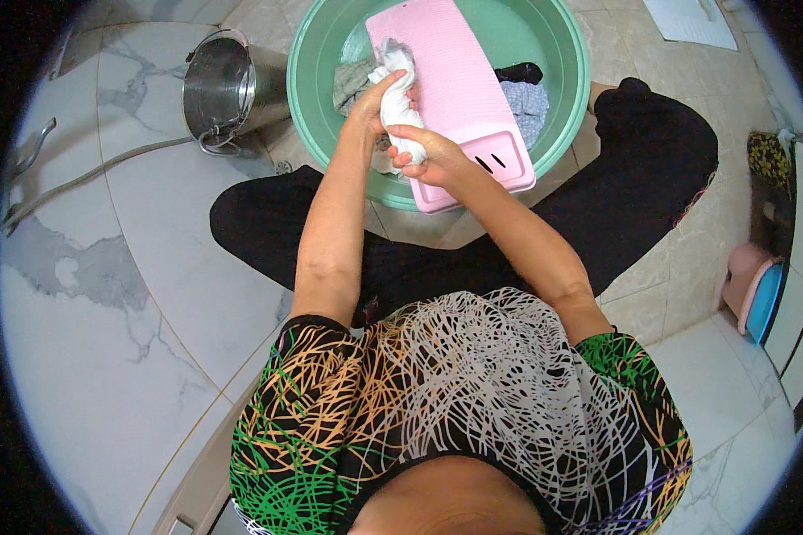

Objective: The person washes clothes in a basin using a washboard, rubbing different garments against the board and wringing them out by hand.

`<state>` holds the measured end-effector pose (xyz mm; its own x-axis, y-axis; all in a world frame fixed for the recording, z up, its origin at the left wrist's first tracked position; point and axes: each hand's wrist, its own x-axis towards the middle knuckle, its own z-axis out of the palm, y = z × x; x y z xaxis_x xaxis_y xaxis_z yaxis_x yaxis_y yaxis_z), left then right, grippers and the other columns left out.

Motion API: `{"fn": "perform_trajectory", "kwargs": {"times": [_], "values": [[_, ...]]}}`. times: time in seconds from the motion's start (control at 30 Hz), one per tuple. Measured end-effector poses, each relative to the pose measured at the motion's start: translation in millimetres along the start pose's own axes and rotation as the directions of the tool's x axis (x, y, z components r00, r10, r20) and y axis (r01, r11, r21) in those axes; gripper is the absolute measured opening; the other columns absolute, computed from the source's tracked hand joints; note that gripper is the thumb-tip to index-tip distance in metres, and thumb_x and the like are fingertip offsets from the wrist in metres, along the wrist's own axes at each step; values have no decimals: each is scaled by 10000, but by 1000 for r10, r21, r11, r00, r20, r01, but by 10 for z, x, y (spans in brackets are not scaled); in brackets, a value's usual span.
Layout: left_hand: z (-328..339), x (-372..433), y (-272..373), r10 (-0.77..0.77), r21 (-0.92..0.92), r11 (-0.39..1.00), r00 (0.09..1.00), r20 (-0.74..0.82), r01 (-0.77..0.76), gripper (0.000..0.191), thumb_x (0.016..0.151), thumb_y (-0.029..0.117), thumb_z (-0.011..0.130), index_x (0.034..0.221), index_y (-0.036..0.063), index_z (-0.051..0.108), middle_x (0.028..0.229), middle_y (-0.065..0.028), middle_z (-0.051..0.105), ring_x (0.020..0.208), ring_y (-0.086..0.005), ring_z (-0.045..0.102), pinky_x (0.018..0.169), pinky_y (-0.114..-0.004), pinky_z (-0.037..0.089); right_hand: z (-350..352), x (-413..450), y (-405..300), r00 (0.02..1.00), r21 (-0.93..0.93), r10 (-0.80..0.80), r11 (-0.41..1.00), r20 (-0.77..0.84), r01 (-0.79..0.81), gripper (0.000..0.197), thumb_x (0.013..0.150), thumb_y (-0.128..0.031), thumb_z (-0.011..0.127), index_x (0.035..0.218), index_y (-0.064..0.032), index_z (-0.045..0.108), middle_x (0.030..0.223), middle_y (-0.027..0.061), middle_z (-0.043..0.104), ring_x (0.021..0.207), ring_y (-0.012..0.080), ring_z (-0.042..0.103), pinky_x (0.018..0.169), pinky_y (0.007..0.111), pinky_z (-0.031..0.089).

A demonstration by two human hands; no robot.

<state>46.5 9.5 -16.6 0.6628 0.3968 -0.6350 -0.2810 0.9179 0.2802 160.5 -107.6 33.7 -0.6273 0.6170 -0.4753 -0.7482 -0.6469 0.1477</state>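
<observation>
Both my hands grip a white cloth (396, 100), which is bunched into a twisted roll. My left hand (375, 103) holds it around the upper part, and a loose end sticks out beyond the fingers. Lower down, my right hand (431, 154) is closed around the other end. The cloth is above the left edge of a pink plastic washboard (448, 73). This board leans across a round green basin (304, 100), its tray end resting over the near rim. A grey-green cloth (351, 83) lies in the basin beside my left hand.
Right of the washboard in the basin lie a blue patterned cloth (527, 110) and a black item (520, 72). A metal bucket (268, 80) stands left of the basin, near a grey hose (134, 154). Pink and blue basins (749, 284) lean by the right wall.
</observation>
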Motion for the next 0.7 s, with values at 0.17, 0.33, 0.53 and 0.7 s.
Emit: {"fn": "perform_trajectory", "kwargs": {"times": [0.17,0.33,0.53,0.7], "values": [[418,77,-85,270,559,825,926,-262,-83,242,774,199,680,888,5,592,650,-92,580,479,-189,544,426,-342,458,-102,57,49,880,-490,-355,855,-315,169,185,787,-138,650,890,-37,535,663,57,545,463,111,481,325,210,293],[235,313,-228,340,758,639,834,-435,134,258,750,177,660,863,-48,599,671,-118,599,503,-212,560,455,-349,466,-381,189,92,799,-599,-453,787,-396,149,261,748,-185,675,908,-13,562,703,83,584,532,143,555,388,259,382],[-21,370,-223,57,389,917,933,-355,93,299,788,54,587,1054,-67,522,862,-154,615,656,-256,622,538,-382,539,-540,307,-98,791,-511,-562,767,-243,388,475,764,-352,665,1020,39,579,815,104,621,730,205,618,665,319,493],[306,87,-567,192,381,923,922,-335,-54,304,865,83,509,1164,27,491,981,-123,599,805,-226,626,676,-370,553,-537,104,-460,882,-152,-437,898,-178,414,629,874,-474,524,1232,31,411,1066,169,563,895,250,613,749,367,534]]}}
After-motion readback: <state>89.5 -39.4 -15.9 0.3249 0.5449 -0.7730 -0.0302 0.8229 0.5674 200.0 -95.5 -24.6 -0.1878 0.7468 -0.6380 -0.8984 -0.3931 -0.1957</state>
